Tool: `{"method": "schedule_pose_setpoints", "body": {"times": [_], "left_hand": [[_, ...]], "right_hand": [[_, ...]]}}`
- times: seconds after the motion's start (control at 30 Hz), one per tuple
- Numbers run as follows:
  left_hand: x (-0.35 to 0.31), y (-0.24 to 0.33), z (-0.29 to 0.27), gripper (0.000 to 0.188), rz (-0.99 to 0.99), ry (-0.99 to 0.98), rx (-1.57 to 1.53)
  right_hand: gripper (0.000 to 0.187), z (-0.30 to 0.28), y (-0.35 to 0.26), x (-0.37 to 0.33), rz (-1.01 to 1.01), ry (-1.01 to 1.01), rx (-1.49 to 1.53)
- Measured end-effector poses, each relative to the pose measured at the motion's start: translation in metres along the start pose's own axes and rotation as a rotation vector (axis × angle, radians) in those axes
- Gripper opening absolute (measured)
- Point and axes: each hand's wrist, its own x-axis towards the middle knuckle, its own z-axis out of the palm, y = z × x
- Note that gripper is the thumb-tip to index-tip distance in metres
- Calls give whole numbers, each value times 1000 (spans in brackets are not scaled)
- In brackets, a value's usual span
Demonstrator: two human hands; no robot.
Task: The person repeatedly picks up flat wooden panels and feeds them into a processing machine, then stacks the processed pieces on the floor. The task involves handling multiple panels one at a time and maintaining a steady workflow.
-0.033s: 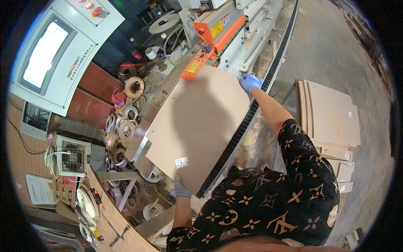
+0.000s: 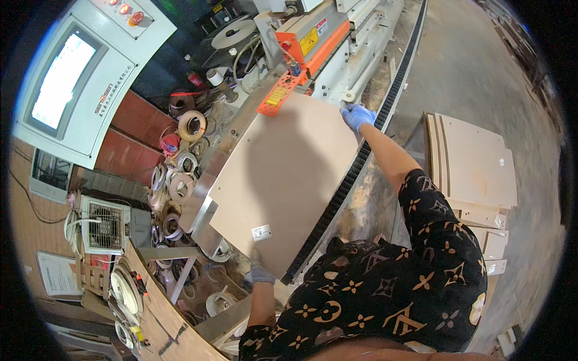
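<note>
A flat beige board with a notched corner and a small white label lies across the bed of a machine, a dark shadow over its middle. My left hand, in a greyish glove, grips its near edge, thumb on top; the fingers beneath are partly hidden. At the far right corner, my right hand, in a light blue glove, is closed on the board's edge. An orange perforated guard reaches over the board's far end.
A black ribbed conveyor track runs along the board's right side. Further right stands a stack of beige boards. Rolls of edge banding crowd the left side, below a control panel with a lit screen. A wooden board edge lies at lower left.
</note>
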Motion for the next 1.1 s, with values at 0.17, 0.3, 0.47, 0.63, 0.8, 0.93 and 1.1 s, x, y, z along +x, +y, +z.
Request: {"method": "schedule_pose_setpoints", "body": {"times": [0.17,0.3,0.47,0.63,0.8,0.93,1.1], "left_hand": [[17,-5,28,55,-59,-120,-58],[35,-19,61,57,-15,99,84],[77,-31,103,59,-197,-190,118],[131,-41,130,58,-265,9,249],[190,-53,157,58,-223,48,417],[201,-68,186,57,-116,87,498],[164,-72,222,57,310,239,674]], "right_hand": [[50,-5,3,21,-37,42,-54],[61,0,7,16,-221,295,-87],[50,9,64,-46,-247,471,201],[45,10,196,-141,53,515,156],[57,6,351,-234,680,428,294],[66,5,451,-306,1097,570,569],[74,-22,513,-387,1648,715,256]]}}
